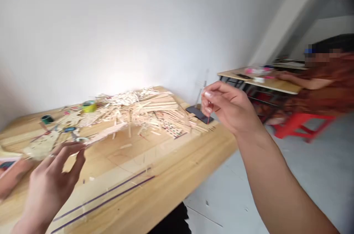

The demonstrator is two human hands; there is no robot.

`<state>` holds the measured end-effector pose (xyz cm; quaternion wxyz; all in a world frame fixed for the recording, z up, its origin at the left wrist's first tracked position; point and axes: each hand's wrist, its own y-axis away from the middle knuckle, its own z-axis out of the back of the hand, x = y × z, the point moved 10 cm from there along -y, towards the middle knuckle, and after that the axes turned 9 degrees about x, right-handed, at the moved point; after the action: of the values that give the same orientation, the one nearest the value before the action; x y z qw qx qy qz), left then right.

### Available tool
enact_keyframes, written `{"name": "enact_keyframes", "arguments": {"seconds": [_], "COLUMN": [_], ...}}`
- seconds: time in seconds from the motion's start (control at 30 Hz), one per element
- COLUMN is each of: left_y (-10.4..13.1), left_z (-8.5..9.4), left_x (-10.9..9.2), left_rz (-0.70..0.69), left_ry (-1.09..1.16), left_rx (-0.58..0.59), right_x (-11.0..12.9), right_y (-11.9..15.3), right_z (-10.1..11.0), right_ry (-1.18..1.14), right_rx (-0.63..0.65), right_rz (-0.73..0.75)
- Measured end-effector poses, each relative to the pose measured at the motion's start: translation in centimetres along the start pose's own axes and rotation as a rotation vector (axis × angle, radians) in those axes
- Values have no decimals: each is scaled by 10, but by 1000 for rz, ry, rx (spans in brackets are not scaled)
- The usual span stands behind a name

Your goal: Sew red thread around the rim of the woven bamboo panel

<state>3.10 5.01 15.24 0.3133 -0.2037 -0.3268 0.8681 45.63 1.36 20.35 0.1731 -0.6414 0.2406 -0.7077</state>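
Observation:
My left hand [55, 175], at the lower left above the table, pinches the end of a pale strip [107, 133] that reaches away to the right. Motion blur hides its details, and short thin bits seem to hang from it. Raised past the table's right corner, my right hand [228, 106] has thumb and fingers closed on a thin red strand [208, 119]. Its lower end pokes out beneath the fingers; whether it is thread or a stick I cannot tell. Two long purple lines [110, 202] run along the tabletop between my hands.
A heap of thin wooden strips [157, 105] covers the back of the wooden table [177, 175]. Yellow tape [89, 106] and a dark green roll [47, 119] stand at left. A dark base [200, 113] sits by the right corner. Another person [326, 82] sits at right near a red stool [304, 123].

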Motion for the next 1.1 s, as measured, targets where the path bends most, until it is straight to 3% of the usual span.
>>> {"name": "enact_keyframes", "arguments": {"seconds": [0.1, 0.23, 0.3, 0.4, 0.5, 0.57, 0.67, 0.8, 0.83, 0.87, 0.97, 1.1], "left_y": [-21, -49, -58, -66, -72, -78, -78, -50, -55, -59, -76, -85], "left_z": [21, 34, 36, 38, 41, 38, 45, 70, 60, 51, 8, -26], "left_x": [-3, -10, -13, -16, -20, -22, -33, -29, -24, -25, -21, -15], "left_rz": [25, 22, 41, 83, 41, 12, -16, 146, 218, 198, 182, 270], "left_ry": [-150, -85, -27, -7, 63, 111, 96, 162, 180, 237, 648, 1234], "left_rx": [-76, -118, -136, -218, -344, -351, -381, -607, -481, -393, -79, 59], "right_x": [-3, 0, -3, -14, -22, -18, -5, 7, 11, 15, 30, 42], "right_y": [-27, -52, -60, -66, -69, -72, -81, -85, -83, -79, -65, -49], "right_z": [-75, -158, -188, -216, -231, -233, -222, -202, -200, -199, -202, -210], "right_ry": [100, 174, 176, 118, 44, 27, 27, 56, 99, 154, 321, 429], "right_rx": [221, 428, 510, 569, 584, 559, 442, 265, 239, 215, 163, 177], "right_rz": [65, 211, 248, 214, 141, 168, 277, 414, 454, 494, 595, 661]}}
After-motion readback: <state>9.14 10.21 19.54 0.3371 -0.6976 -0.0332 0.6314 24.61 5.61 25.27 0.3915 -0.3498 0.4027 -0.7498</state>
